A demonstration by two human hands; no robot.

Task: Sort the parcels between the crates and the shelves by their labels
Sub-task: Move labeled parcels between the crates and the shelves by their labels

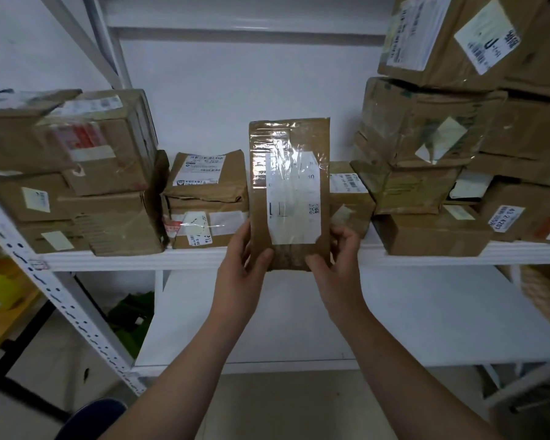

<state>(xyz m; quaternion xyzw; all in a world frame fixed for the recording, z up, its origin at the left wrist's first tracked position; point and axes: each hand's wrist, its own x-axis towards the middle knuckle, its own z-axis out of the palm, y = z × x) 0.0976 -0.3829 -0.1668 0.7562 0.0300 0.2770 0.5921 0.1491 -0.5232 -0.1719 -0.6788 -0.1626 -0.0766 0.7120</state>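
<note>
White shelf (108, 259) packed with taped cardboard boxes (108, 173) | flat brown parcel (288, 138) upright at shelf front, between them | left grip (238, 268) grasping parcel's lower left edge | right grip (337, 265) grasping its lower right corner

Left forearm (185, 360): bare, raised forward from lower left.
Left hand (240, 271): thumb on the front of the upright parcel (288, 138) at its lower left corner, fingers wrapped round its left edge.
Right forearm (394, 360): bare, raised from lower right.
Right hand (337, 268): thumb on the lower right corner, fingers curled at the right edge.
</note>
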